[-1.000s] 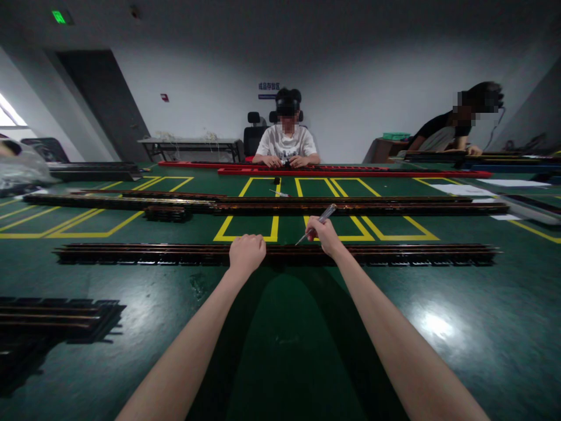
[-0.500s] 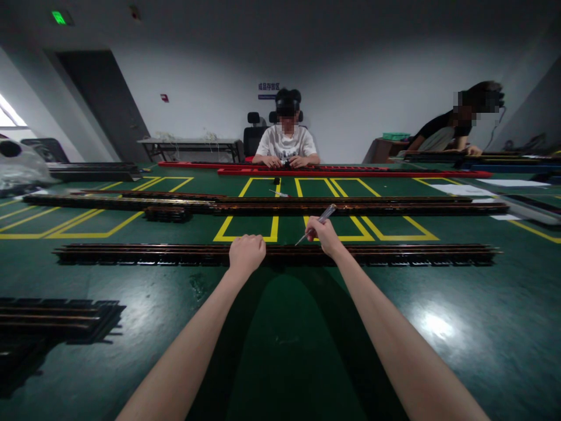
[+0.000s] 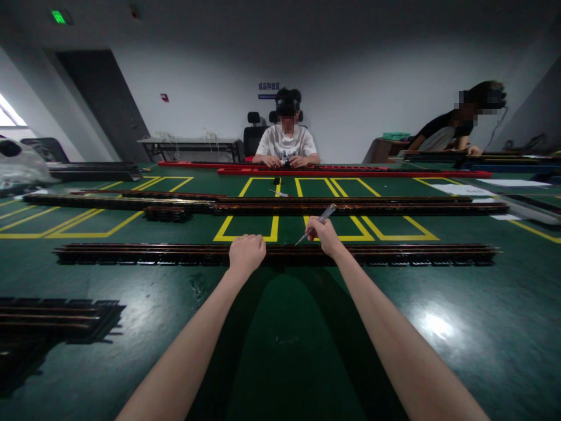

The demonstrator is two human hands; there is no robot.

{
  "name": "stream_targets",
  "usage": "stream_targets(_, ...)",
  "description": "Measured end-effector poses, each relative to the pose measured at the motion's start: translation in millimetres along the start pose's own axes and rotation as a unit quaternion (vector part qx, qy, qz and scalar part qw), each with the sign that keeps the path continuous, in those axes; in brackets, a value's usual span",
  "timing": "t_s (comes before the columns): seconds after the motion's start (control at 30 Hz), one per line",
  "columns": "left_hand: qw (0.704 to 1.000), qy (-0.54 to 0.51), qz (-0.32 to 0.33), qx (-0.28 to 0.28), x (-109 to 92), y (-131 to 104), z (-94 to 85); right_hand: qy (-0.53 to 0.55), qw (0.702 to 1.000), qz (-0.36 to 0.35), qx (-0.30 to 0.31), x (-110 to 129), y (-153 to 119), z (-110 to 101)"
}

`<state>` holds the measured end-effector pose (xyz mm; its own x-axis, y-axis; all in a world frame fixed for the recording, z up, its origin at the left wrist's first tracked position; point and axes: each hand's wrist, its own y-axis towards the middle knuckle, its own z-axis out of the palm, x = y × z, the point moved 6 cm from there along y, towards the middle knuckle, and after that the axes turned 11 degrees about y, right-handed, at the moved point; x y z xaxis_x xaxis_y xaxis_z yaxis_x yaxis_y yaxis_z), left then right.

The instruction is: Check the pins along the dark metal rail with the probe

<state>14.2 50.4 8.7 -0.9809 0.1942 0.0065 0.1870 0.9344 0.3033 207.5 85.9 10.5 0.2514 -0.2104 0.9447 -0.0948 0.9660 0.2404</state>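
Note:
A long black rail with copper-coloured strips [image 3: 144, 252] lies crosswise on the green table in front of me. My left hand [image 3: 248, 252] is closed over this rail left of the middle, its fingertips hidden on the far side. In my right hand [image 3: 323, 235] is a slim screwdriver with a clear handle [image 3: 326, 213], tilted so that its shaft points down and to the left. The tip comes down at the rail's upper edge, between my two hands; whether it touches cannot be made out.
Beyond lie more long black rails [image 3: 372, 206] and a short black stack [image 3: 167, 213]. Another black rail bundle [image 3: 48, 318] is at the near left. A thin tool [image 3: 279, 193] rests farther back. Across the table a person [image 3: 287, 140] handles something small by red rails [image 3: 350, 173].

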Motion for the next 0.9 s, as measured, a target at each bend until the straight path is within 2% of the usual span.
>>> stream_targets(0.3,1.000,-0.008,-0.005,0.017,-0.1,0.1,-2.1,0.000,1.000,-0.007,-0.006,-0.1,0.6,-0.8)
stream_targets(0.5,0.999,-0.019,-0.021,0.047,5.1,1.7,-1.9,-0.004,1.000,-0.007,-0.001,-2.6,2.2,0.8)
stream_targets(0.67,0.997,0.015,-0.041,0.069,22.7,2.1,-2.9,-0.016,1.000,-0.002,0.024,-0.7,0.3,17.7)
stream_targets(0.9,0.992,0.036,-0.063,0.104,57.5,2.3,-2.9,-0.087,0.989,0.041,0.113,8.1,-11.4,45.4)
